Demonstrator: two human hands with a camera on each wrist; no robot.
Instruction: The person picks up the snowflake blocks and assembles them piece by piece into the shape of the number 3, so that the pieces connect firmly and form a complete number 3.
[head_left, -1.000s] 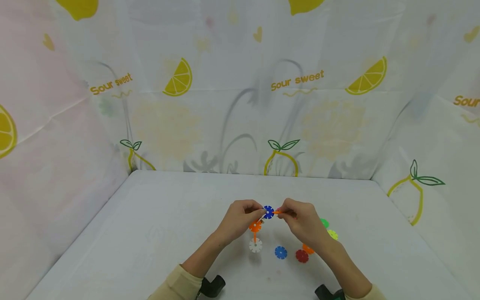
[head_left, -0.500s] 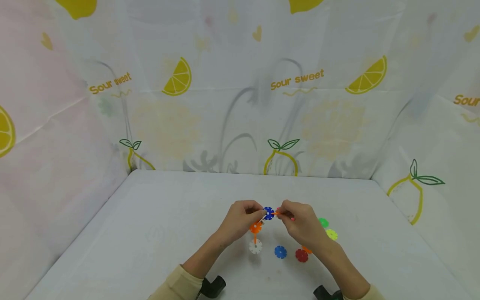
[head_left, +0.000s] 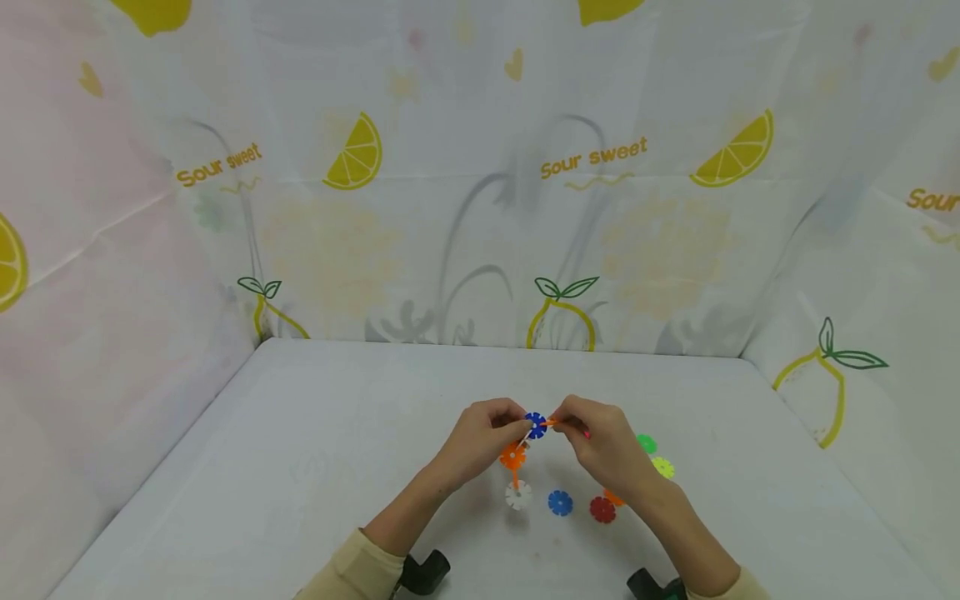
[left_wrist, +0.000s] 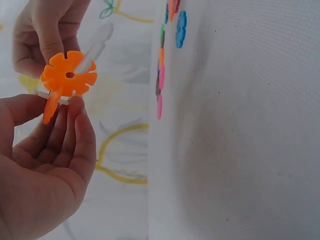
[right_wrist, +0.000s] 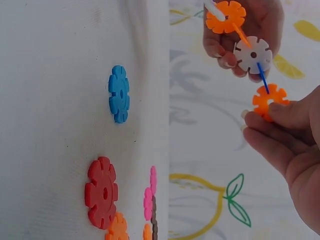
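Note:
A chain of interlocking snowflake discs hangs between my hands, above the table. My left hand pinches its upper part at a white disc, beside a dark blue disc. Below the fingers dangle an orange disc and, at the lower end, another white disc. My right hand pinches an orange disc between thumb and fingers. This disc meets the edge of the blue one, which stands edge-on in the right wrist view. Fingers hide part of both held discs.
Loose discs lie on the white table: a blue one, a red one, an orange one partly behind the right wrist, a green one and a yellow one. Patterned cloth walls surround the table's back and sides.
The right hand has shifted slightly left, closer to the blue disc. The hanging white and orange discs have swung a little to the right.

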